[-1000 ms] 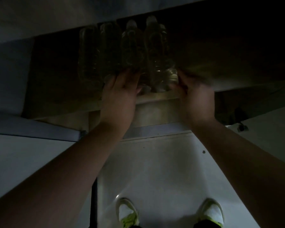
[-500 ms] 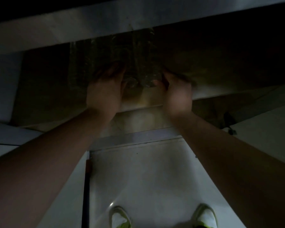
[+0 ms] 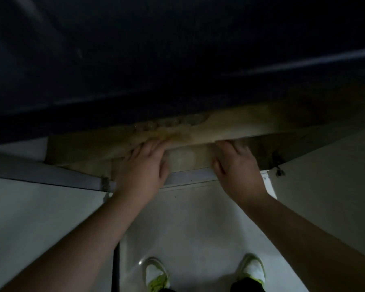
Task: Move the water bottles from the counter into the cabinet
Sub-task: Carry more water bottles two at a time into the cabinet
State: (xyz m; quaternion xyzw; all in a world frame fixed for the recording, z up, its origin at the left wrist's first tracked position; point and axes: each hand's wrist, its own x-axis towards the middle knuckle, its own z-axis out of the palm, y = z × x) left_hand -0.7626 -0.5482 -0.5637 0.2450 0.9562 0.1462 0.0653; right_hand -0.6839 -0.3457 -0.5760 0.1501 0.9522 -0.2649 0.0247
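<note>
Both hands, left (image 3: 141, 165) and right (image 3: 236, 165), rest empty with loose fingers at the shelf (image 3: 230, 127) edge; a careless nudge may topple the bottles (image 3: 169, 123) (barely visible).

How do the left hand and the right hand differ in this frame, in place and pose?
The left hand lies just below the bottle bases, fingers reaching over the shelf edge; the right hand sits off to their right, fingers at that edge. The left hand's fingers look straighter; the right hand's curl slightly. Both are bare, palm down, holding nothing, above the white floor.
</note>
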